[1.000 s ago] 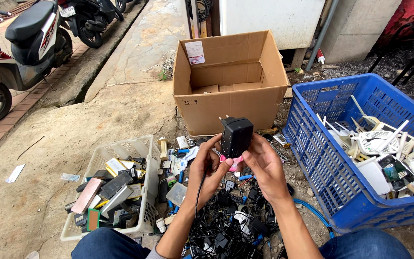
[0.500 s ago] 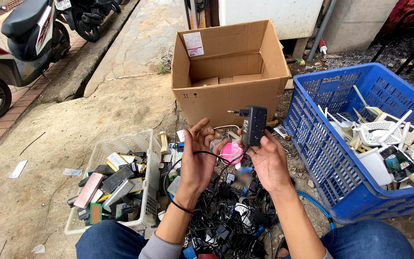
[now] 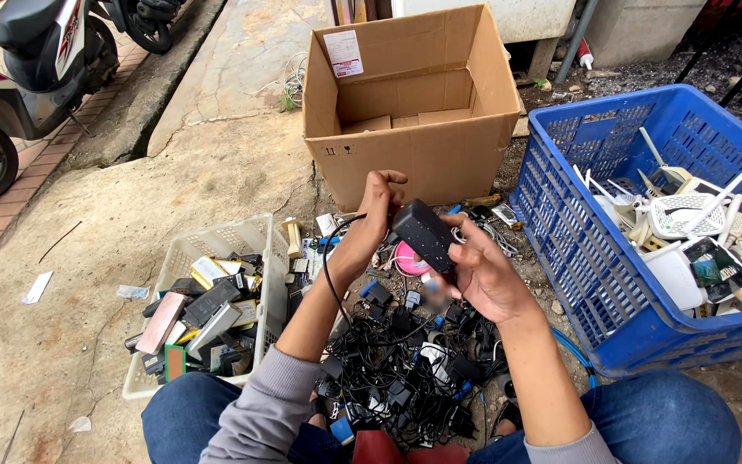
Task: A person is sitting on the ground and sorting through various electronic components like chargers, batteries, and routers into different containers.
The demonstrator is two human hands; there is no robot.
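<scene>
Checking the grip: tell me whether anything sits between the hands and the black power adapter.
Nothing visible does. The right hand holds the black power adapter directly, and the left hand touches its cord.

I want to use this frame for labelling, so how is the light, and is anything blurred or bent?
Head view: soft, even daylight, no hard shadows or glare. The black adapter in the right hand and the left hand look sharp. The cardboard box and blue crate lean outward, a wide-lens distortion.
</scene>
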